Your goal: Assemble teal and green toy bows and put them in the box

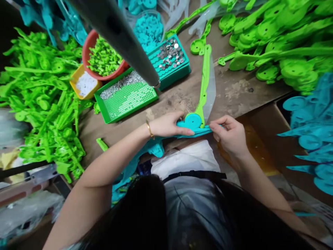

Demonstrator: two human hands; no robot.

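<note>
Teal piece [193, 121], clasped by left hand [166, 125], pinched by right hand [230, 134], touching green strip [205, 76]

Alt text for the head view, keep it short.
The left hand and right hand grip a teal plastic part at the near edge of a wooden workbench; a long green part reaches from its round end across it. Behind sit a green tray and teal tray of small metal pieces, a red bowl, and heaps of green parts.

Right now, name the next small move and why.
Probably seat the green strip onto the teal part: the strip's end lies over its disc, the left hand holds the part down and the right hand pinches its other end.
</note>
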